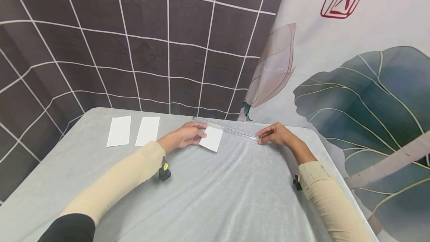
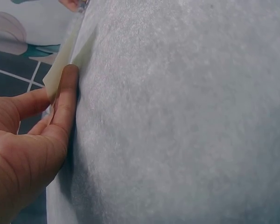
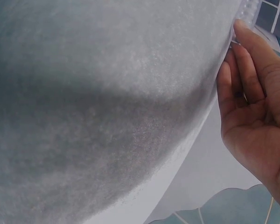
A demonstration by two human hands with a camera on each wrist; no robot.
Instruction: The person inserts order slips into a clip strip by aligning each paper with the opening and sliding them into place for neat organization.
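In the head view my left hand (image 1: pixel 186 135) pinches the left edge of a white paper card (image 1: pixel 212 139) between thumb and fingers. The left wrist view shows that card (image 2: pixel 60 67) tilted off the cloth, with my fingers (image 2: pixel 67 95) behind and below it. A clear plastic ruler (image 1: pixel 238 133) lies slantwise along the back of the table, its left part passing behind the card. My right hand (image 1: pixel 273 134) grips the ruler's right end between thumb and fingertips. From the right wrist, only a short piece of the ruler (image 3: pixel 248 11) shows at the thumb tip.
Two more white cards, one at far left (image 1: pixel 119 131) and one beside it (image 1: pixel 147 131), lie on the grey cloth-covered table (image 1: pixel 215 193). A dark gridded curtain (image 1: pixel 141 51) hangs behind the table, and a leaf-patterned cloth (image 1: pixel 379 96) hangs on the right.
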